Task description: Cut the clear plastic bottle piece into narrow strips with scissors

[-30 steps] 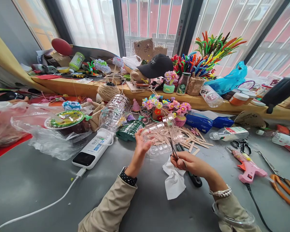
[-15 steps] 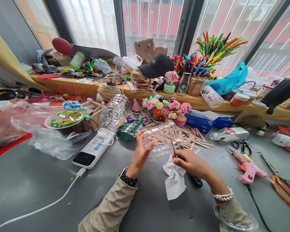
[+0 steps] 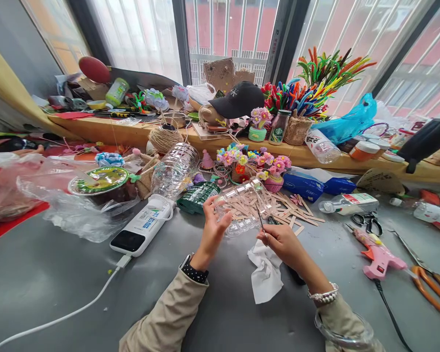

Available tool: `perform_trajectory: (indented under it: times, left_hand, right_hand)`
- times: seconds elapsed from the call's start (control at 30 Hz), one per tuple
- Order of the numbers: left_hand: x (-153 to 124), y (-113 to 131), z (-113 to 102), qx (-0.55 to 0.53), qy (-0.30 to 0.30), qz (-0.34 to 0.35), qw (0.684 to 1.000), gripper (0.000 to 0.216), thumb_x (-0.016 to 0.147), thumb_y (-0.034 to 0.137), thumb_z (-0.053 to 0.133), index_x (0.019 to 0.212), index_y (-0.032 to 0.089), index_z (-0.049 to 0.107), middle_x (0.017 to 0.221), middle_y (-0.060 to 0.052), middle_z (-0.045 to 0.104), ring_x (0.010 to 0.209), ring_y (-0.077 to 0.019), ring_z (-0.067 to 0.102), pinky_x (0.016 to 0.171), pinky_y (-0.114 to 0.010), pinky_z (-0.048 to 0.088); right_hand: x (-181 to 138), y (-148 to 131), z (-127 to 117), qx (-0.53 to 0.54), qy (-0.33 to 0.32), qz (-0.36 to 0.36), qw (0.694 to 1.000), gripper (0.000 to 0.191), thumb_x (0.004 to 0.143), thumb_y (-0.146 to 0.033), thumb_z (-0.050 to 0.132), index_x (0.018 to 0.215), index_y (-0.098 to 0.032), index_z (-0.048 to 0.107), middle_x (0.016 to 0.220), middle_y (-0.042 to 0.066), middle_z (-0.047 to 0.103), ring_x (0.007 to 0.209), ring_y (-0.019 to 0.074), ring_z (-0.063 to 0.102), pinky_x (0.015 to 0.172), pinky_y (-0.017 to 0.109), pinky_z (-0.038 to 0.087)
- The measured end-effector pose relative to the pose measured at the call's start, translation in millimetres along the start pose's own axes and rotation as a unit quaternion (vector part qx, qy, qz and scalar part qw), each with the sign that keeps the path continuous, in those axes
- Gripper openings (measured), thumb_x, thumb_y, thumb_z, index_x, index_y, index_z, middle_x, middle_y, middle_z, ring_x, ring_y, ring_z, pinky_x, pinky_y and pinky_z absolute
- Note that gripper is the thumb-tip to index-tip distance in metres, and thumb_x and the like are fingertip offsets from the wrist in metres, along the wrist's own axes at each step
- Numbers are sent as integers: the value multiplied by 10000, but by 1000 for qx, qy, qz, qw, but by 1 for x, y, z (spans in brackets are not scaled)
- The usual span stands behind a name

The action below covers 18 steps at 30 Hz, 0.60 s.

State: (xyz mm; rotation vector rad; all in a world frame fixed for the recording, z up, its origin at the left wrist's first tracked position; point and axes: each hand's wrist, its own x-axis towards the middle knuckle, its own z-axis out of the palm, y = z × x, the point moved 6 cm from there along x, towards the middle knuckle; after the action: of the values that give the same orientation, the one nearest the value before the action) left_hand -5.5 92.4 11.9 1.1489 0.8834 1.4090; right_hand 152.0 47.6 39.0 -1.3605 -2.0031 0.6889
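In the middle of the head view, my left hand grips a ribbed piece of clear plastic by its left edge, thumb and fingers around it. My right hand is closed on a thin, dark, pointed metal tool; its handle is hidden in the fingers. The tool's tip is at the right side of the plastic. Loose wooden craft sticks lie behind and under the plastic. Below the right hand sits a crumpled white tissue, with a black-handled object partly hidden beside it.
To the right are a pink glue gun, orange-handled scissors, black-handled pliers and a clear bottle. At left, a white device trails a cable. A green packet and crocheted flowers stand behind the hands.
My right hand has shifted slightly left with the metal tool, whose tip moved along the plastic's right part. The plastic has tilted a little; my left hand moved slightly left.
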Motion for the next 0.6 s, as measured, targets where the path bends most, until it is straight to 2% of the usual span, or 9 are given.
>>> perform_trajectory:
  times: [0.17, 0.47, 0.6]
  left_hand:
    - [0, 2, -1, -16, 8, 20, 1000, 588, 668, 439, 643, 1133, 265, 328, 1131, -66, 423, 953, -197, 540, 837, -390, 455]
    - [-1, 5, 0, -5, -12, 62, 998, 595, 673, 404, 631, 1172, 274, 334, 1180, -70, 414, 1030, -221, 514, 879, -403, 434]
    - [-1, 8, 2, -20, -17, 75, 997, 618, 661, 380, 644, 1181, 271, 329, 1202, -81, 419, 1051, -233, 505, 893, -418, 430]
  right_hand:
    - [1, 1, 2, 15, 12, 4, 1000, 560, 826, -655, 293, 496, -208, 360, 447, -25, 409, 446, 102, 366, 466, 233, 279]
    - [-3, 2, 4, 27, -90, 5, 996, 486, 839, -615, 306, 621, -197, 420, 590, -7, 482, 574, 127, 420, 535, 241, 325]
    - [-4, 0, 3, 26, -96, -6, 995, 485, 853, -609, 273, 634, -201, 414, 610, 1, 498, 585, 133, 434, 544, 245, 337]
